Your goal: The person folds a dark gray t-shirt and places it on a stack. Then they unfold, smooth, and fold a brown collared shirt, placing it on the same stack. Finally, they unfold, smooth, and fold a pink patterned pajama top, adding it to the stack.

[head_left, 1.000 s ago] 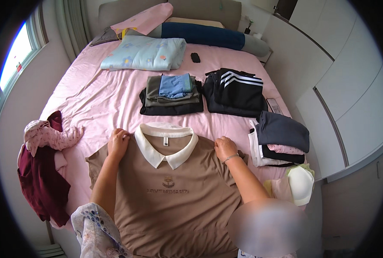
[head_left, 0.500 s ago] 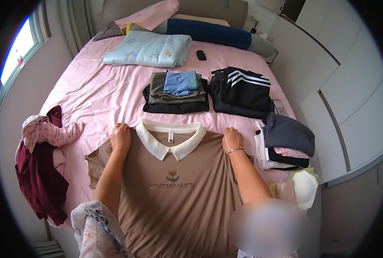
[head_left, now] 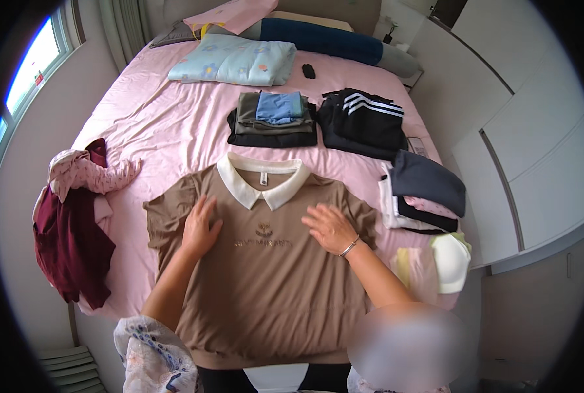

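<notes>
A brown short-sleeved polo shirt (head_left: pixel 272 288) with a white collar lies spread out at the near end of the bed, its collar toward the far side. My left hand (head_left: pixel 201 227) rests open on its left chest, below the shoulder. On the right chest my right hand (head_left: pixel 331 229), with a bracelet at the wrist, lies with fingers stretched out. Neither hand grips the cloth. Small raised decoration shows on the shirt's front, between my hands. The hem hangs by the bed's near edge, close to my body.
Beyond the collar sit folded dark clothes with a blue piece (head_left: pixel 279 108) on top and black striped clothes (head_left: pixel 364 121). Another folded stack (head_left: pixel 429 183) and a pale bra (head_left: pixel 450 264) lie right. Maroon clothing (head_left: pixel 72 242) is heaped left; a light-blue quilt (head_left: pixel 233 60) lies farther back.
Both hands have let go of the shirt's shoulders and moved inward and nearer, onto its chest. The shirt now lies lower in front, its hem in view. The whole view has shifted slightly.
</notes>
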`<state>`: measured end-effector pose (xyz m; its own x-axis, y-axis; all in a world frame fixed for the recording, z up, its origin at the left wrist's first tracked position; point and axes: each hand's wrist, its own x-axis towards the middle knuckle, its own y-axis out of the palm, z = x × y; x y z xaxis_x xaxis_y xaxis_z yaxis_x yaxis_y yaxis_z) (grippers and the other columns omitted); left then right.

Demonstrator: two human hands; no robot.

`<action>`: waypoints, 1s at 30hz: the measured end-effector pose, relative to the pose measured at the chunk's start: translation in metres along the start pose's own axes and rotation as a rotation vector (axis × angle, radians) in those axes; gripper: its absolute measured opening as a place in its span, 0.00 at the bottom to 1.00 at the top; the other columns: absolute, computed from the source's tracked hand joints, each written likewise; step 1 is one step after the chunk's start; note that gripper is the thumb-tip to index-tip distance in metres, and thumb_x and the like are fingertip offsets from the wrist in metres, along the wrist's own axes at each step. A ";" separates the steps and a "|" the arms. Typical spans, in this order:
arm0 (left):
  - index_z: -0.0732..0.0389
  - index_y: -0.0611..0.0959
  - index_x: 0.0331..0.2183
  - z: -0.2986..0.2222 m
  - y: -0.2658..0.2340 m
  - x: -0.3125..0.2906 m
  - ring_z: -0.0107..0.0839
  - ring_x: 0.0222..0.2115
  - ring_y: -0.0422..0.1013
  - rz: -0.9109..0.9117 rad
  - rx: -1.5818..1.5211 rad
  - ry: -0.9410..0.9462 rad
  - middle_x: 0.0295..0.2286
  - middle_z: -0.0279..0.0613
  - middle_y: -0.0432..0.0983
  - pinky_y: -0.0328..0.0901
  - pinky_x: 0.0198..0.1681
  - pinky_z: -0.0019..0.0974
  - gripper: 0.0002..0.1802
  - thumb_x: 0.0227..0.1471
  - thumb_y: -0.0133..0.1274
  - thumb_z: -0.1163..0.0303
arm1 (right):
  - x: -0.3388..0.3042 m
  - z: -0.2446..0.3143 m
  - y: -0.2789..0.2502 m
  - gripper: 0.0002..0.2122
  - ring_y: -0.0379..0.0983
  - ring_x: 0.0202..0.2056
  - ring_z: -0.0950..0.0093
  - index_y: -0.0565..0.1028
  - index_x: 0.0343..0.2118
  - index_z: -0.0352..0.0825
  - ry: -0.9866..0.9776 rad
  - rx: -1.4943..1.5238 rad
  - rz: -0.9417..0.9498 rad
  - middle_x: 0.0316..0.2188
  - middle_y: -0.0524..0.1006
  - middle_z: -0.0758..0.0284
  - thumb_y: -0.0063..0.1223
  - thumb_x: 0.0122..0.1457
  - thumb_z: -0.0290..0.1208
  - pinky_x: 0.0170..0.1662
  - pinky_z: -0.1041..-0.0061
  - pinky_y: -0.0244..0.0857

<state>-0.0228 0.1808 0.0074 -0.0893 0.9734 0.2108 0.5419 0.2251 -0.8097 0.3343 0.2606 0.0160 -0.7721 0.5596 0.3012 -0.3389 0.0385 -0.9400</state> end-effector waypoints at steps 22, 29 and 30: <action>0.55 0.71 0.48 -0.056 -0.042 -0.324 0.48 0.54 0.53 0.038 0.038 -0.036 0.52 0.51 0.59 0.50 0.55 0.46 0.30 0.40 0.56 0.64 | -0.265 0.163 -0.011 0.12 0.70 0.30 0.81 0.76 0.37 0.31 1.159 0.616 -0.533 0.28 0.77 0.68 0.52 0.54 0.34 0.36 0.81 0.64; 0.55 0.71 0.48 -0.086 -0.025 -0.336 0.47 0.55 0.52 0.037 -0.004 -0.044 0.53 0.52 0.58 0.50 0.55 0.46 0.30 0.39 0.57 0.63 | -0.270 0.185 -0.016 0.14 0.67 0.23 0.56 0.70 0.20 0.32 1.046 0.223 -0.268 0.17 0.70 0.55 0.52 0.51 0.39 0.27 0.64 0.60; 0.57 0.71 0.48 -0.082 -0.027 -0.340 0.49 0.54 0.54 0.031 0.001 -0.044 0.52 0.52 0.59 0.51 0.55 0.45 0.30 0.39 0.57 0.65 | -0.271 0.185 -0.021 0.14 0.66 0.21 0.58 0.70 0.20 0.31 1.019 0.284 -0.316 0.17 0.70 0.55 0.52 0.51 0.39 0.27 0.65 0.60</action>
<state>0.0616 -0.1594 0.0022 -0.1093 0.9808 0.1617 0.5438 0.1952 -0.8162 0.4512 -0.0447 -0.0168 0.1322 0.9832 0.1259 -0.6549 0.1820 -0.7335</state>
